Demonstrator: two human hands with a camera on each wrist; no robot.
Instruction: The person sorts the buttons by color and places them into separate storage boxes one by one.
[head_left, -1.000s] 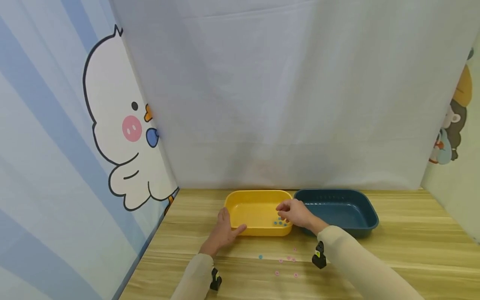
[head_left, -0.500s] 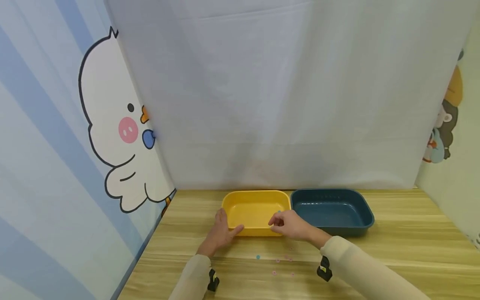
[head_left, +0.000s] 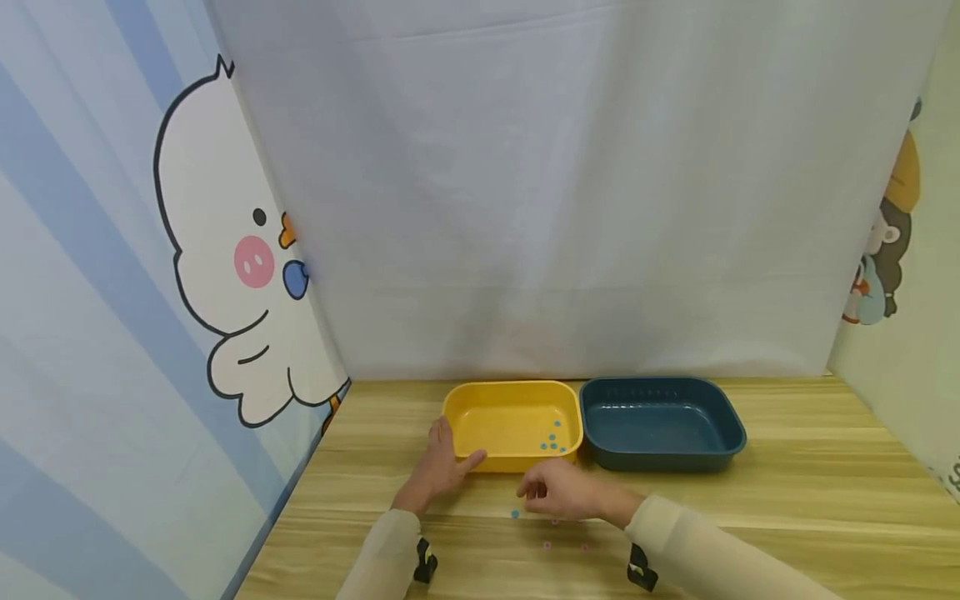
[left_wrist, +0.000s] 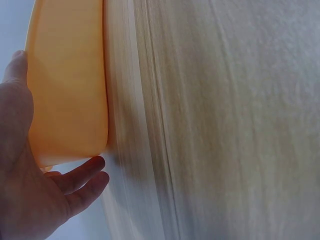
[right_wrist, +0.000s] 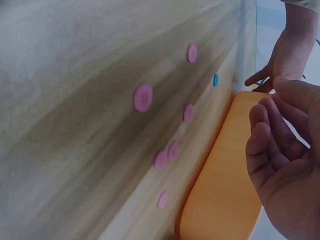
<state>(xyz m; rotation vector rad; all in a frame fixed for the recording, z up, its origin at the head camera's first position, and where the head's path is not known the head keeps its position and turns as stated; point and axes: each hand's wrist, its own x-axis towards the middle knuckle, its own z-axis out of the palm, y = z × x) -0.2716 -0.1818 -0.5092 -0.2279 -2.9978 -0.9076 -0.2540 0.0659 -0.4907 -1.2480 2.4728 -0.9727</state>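
Observation:
My left hand (head_left: 433,468) rests at the front left corner of the yellow tray (head_left: 510,463). Its thumb lies along the front rim and its fingers extend against the left wall. My right hand (head_left: 561,490) hovers over the wooden table in front of the tray, fingers loosely bent, with nothing visible between thumb and fingers (right_wrist: 260,142). A blue button (head_left: 515,514) lies on the table just left of the right fingertips. Several pink buttons (right_wrist: 143,97) are scattered near and under that hand. Inside the tray, several blue buttons (head_left: 552,437) sit toward the right end.
A dark blue tray (head_left: 663,461) stands right beside the yellow one on the wooden table (head_left: 810,500). Behind both hangs a pale curtain (head_left: 525,208). Printed fabric walls border the left and right sides.
My right hand has moved out of the yellow tray, over its front rim and toward me above the table. One more blue button shows in the tray. My left hand stays at the corner.

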